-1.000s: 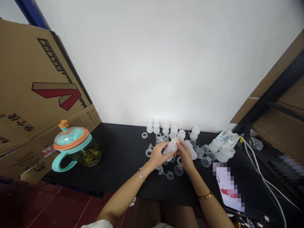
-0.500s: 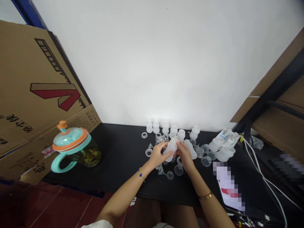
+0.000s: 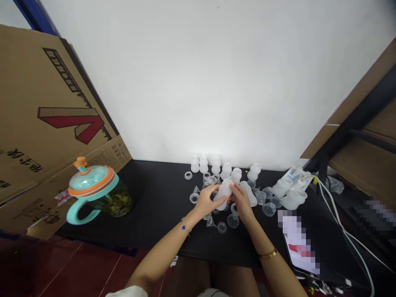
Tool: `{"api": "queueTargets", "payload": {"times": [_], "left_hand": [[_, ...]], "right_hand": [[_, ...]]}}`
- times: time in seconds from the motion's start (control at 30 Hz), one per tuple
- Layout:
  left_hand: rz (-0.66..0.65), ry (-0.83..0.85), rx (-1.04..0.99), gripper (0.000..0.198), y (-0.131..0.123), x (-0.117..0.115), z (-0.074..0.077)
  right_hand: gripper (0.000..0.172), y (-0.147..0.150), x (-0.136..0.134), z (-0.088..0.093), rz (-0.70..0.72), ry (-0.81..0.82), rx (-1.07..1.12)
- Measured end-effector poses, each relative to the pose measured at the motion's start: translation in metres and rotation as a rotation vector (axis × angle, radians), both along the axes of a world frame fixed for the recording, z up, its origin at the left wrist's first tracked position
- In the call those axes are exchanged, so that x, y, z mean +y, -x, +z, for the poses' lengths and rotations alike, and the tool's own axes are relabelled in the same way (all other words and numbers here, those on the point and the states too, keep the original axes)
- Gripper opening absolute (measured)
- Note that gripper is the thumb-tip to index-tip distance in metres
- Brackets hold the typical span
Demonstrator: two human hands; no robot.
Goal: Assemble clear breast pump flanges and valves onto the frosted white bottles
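- L hand (image 3: 206,201) grip: thumb & fingers closed round body of a white bottle (image 3: 222,199), lower ctr of frame; we hold it tilted, above the table (image 3: 157,198).
- R hand (image 3: 243,202) grip: fingertips pinched at the bottle's neck; exact bit under our fingers hidden.
- Clear plastic parts (image 3: 233,220) scattered round & below our hands.
- Upright bottles (image 3: 203,165) stand just beyond, ctr of frame, by the wall (image 3: 198,82).
- Lower R: phone (image 3: 298,245), screen blurred, w/ white cable (image 3: 337,220) nearby.
- Lower L: jug (image 3: 119,200), teal/orange lid, beside cardboard box (image 3: 21,103).
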State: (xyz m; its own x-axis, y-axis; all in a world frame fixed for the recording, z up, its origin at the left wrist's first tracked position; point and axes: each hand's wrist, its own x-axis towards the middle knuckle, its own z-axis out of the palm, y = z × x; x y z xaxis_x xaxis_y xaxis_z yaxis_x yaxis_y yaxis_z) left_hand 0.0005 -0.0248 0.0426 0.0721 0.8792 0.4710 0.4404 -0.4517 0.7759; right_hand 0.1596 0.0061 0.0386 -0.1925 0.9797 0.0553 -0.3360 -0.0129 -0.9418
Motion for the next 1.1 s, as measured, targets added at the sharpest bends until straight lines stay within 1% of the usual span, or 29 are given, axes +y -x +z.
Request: {"api": "queueTargets", "payload": {"times": [0.5,0.8,1.1], "left_hand": [[0.045,0.04,-0.008,0.038,-0.0005,0.0022,-0.004],[0.036,0.043,-0.007,0.038,-0.0002,0.0026,-0.0049],[0.061,0.021,0.035,0.037,-0.0015,0.0025,-0.0049]], "right_hand": [[0.041,0.0004,-0.0002,0.0027,-0.047,-0.02,-0.065],[0.044,-0.0003,0.001,0.0013,-0.068,-0.04,-0.099],[0.039,0.0002,0.0001,0.0033,-0.101,-0.065,-0.135]]}}
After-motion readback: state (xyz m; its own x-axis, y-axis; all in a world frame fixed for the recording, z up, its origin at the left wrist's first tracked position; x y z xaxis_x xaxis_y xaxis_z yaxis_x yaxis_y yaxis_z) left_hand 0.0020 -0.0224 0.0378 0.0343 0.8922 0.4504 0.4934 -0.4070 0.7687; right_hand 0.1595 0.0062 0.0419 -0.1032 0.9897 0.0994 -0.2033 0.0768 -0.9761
